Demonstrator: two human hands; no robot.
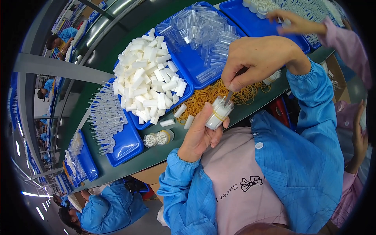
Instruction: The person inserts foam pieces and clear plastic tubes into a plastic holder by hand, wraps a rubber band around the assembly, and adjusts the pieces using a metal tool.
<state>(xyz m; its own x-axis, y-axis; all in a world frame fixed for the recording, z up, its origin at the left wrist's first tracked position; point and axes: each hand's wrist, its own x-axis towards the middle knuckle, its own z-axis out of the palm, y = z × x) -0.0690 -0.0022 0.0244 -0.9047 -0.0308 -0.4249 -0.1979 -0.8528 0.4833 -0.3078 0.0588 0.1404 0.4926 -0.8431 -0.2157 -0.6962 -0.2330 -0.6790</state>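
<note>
My left hand [201,131] grips a bundle of clear tubes [216,116] with white pieces inside and a yellow rubber band around it. Above it, my right hand [254,60] pinches metal tweezers [228,96], whose tips reach the top end of the bundle. Below and around my hands lies a pile of yellow rubber bands [199,98] on the green table. A few loose white cylinders [180,110] rest beside the pile. Two banded bundles [158,138] lie together to the left of my left hand.
A blue tray heaped with white cylinders [147,84] stands left; another with clear tubes [199,31] lies beyond. Farther left, thin white-tipped pieces [105,117] fill a blue tray [127,145]. At upper right, a co-worker's pink-sleeved hand [293,22] is over another blue tray [250,25].
</note>
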